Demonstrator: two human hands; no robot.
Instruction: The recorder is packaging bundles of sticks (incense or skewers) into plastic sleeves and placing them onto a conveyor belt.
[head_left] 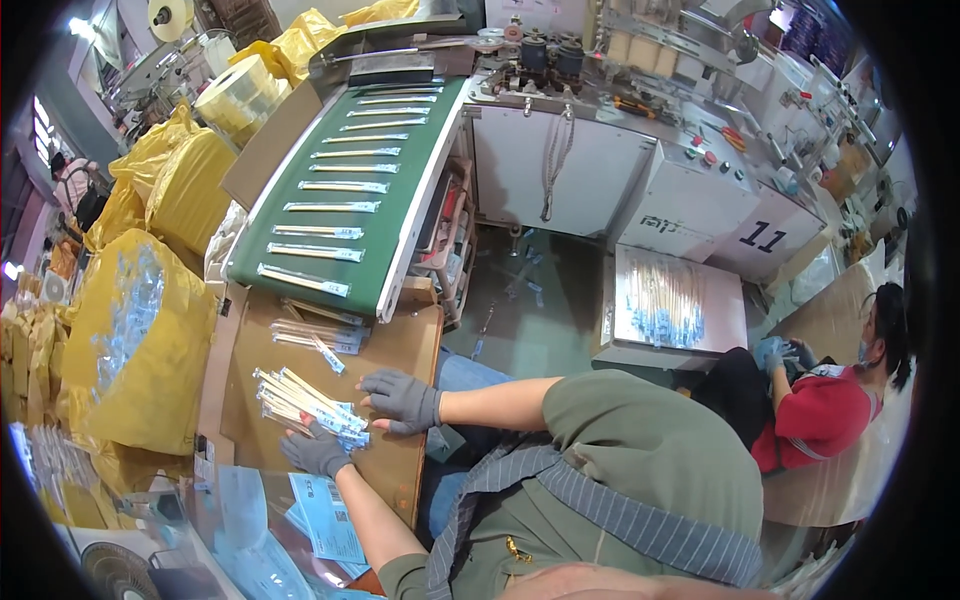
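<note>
A loose pile of wrapped chopsticks [300, 400], pale wood in clear sleeves with blue ends, lies on the brown board [395, 470]. My left hand [318, 450], in a grey glove with bare fingertips, is at the pile's near edge, its spread fingers touching the wrappers. At the right end of the pile, my right hand [403, 400] wears a matching glove. Its fingers point left and are apart, with nothing visible in them. Farther up the board, a smaller group of wrapped chopsticks [318, 335] lies below the green conveyor belt [330, 225], which carries a spaced row of them.
Left of the board stand yellow bags [150, 370] of packets. Blue printed sheets [325, 520] lie near my left forearm. On the right, a white box [615, 330] bears many wrapped chopsticks beside a control cabinet [690, 200]. A person in red [820, 415] sits at far right.
</note>
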